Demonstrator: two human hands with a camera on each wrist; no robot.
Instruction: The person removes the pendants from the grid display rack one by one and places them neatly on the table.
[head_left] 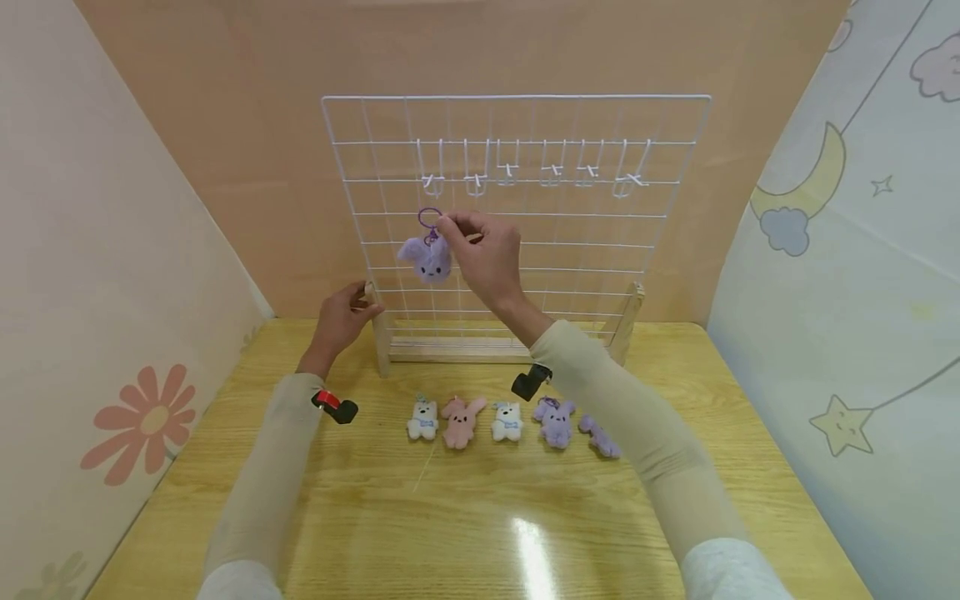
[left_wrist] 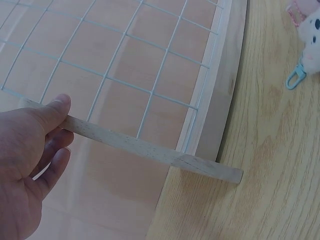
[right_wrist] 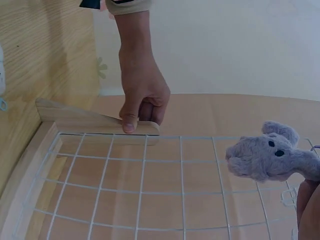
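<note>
My right hand (head_left: pixel 487 258) pinches a purple plush bunny keychain (head_left: pixel 431 262) by its top, between thumb and fingers. Its purple ring (head_left: pixel 430 218) stands up above the head, a little below the leftmost hook (head_left: pixel 432 182) in the head view. The plush hangs before a white wire grid rack (head_left: pixel 517 97). In the right wrist view the plush (right_wrist: pixel 262 156) lies sideways, with the fingertips at the right edge. My left hand (head_left: pixel 343 321) grips the upper end of the rack's left wooden side piece (left_wrist: pixel 150 149), thumb on one face and fingers behind.
Several white double-wire hooks (head_left: pixel 555 173) hang in a row on the upper grid. Below the rack, on the wooden table (head_left: pixel 360 525), lie a white bear (head_left: pixel 423 421), a pink bunny (head_left: pixel 460 423), another white bear (head_left: pixel 507 423) and two purple plushes (head_left: pixel 556 423). My right forearm passes over the rightmost one.
</note>
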